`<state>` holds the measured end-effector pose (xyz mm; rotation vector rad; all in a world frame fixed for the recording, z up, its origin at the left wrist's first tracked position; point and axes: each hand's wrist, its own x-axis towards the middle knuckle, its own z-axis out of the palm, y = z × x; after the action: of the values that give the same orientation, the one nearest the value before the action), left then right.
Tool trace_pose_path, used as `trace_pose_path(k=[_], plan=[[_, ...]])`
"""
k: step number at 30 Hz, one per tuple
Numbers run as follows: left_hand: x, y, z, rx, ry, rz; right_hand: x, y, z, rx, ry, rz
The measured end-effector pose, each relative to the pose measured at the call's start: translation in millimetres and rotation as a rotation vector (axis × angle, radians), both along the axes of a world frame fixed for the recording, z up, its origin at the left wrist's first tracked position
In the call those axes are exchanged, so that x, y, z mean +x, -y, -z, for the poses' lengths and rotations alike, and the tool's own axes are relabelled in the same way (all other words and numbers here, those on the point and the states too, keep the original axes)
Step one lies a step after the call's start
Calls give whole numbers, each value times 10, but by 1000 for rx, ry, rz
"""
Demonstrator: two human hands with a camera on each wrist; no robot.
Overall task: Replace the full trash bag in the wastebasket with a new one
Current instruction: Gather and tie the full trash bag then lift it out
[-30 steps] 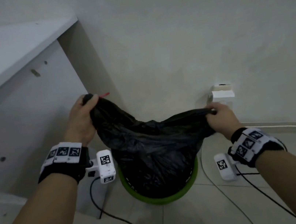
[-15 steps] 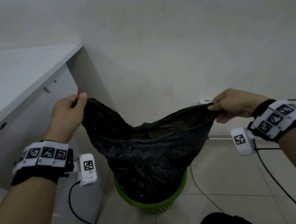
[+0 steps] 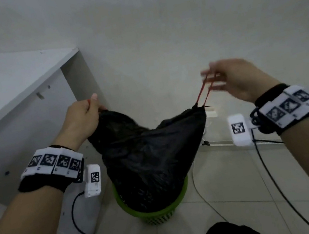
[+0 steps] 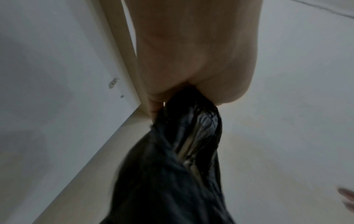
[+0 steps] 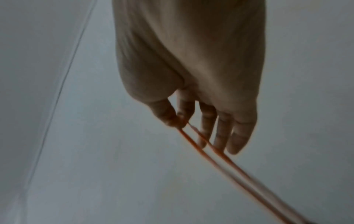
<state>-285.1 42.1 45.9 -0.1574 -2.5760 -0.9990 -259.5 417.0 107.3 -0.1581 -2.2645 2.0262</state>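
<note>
Pale, matte plaster wall (image 3: 157, 36) fills the background, meeting a floor of glossy light tiles (image 3: 231, 195) with thin grout lines. At the far left stands a white laminate desk (image 3: 4, 83), its flat top and smooth side panel dotted with small screw holes. Just right of it, the left hand (image 3: 82, 119) is closed in a fist around a gathered corner of the black trash bag (image 3: 147, 154), a sliver of red cord showing at the thumb; the left wrist view shows the thin, crinkled, shiny plastic bunched and twisted (image 4: 187, 136) where it leaves the hand (image 4: 191, 53). The bag hangs stretched between both hands in a saddle shape, its lower part still sitting inside the round green wastebasket (image 3: 156, 214), a plastic basket with a perforated wall that stands on the tiles beside the desk panel. At the bag's right peak a red drawstring (image 3: 204, 91) emerges as two thin, taut strands. The right hand (image 3: 234, 80), somewhat blurred, pinches this loop between thumb and forefinger, the other fingers (image 5: 222, 133) hanging loosely extended, as the right wrist view shows with the strands (image 5: 210, 151) running away from the hand (image 5: 191, 60). Both wrists carry black bands with white marker tiles, and dark cables trail across the floor.
</note>
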Motion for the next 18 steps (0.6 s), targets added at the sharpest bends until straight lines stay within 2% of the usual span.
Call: trace_pose_path(k=[2, 3, 6, 8, 11, 13, 16, 18], plan=[[4, -98, -19, 27, -18, 38, -16, 77, -236, -355, -164, -11], [0, -149, -15, 66, -22, 71, -21, 138, -281, -415, -226, -26], [44, -388, 6, 197, -28, 157, -3, 451, -327, -257, -247, -100], [118, -709, 48, 191, 3, 237, 23, 650, -378, -168, -256, -175], [301, -1342, 223, 72, 15, 410, 17, 821, -485, -271, -342, -216], [449, -1651, 399, 43, 86, 535, 8, 868, -470, -280, -375, -210], [568, -1691, 615, -1, 255, 594, -16, 783, -317, -198, -329, -96], [532, -1501, 586, -104, 277, 570, -43, 716, -152, 24, -292, 77]])
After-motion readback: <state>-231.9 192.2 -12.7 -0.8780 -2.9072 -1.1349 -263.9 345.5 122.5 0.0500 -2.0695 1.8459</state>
